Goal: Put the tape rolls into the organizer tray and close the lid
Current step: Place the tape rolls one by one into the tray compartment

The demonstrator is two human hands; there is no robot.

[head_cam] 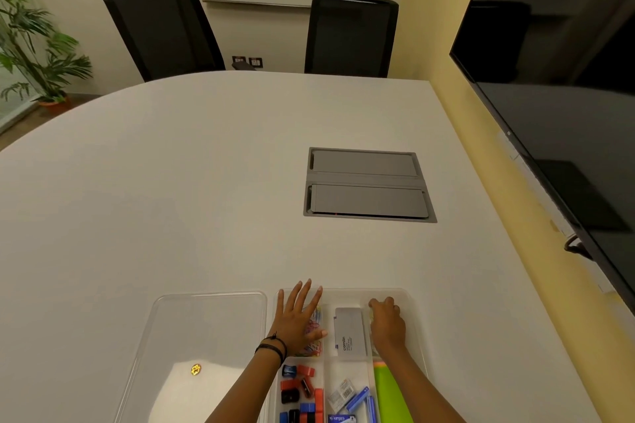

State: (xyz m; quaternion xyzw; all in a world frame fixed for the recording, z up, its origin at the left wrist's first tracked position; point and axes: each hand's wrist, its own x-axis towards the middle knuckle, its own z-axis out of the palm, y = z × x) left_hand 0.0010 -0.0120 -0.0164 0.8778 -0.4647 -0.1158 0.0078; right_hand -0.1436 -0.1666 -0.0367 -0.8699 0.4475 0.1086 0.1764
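A clear plastic organizer tray (409,295) lies at the table's near edge, split into compartments. My left hand (299,318) rests flat with fingers spread over the far-left compartment, which holds coloured paper clips. My right hand (386,319) is curled down into the far-right compartment; what its fingers hold is hidden, with only a pale sliver showing beside them. The clear lid (206,330) lies flat on the table to the tray's left, with a small gold sticker on it. No tape roll shows plainly.
The tray also holds a grey Camlin box (349,331), sharpeners and erasers (302,391), staple boxes (350,398) and a green item (391,395). A grey cable hatch (367,185) is set in the white table. Two black chairs stand beyond; a dark screen hangs on the right.
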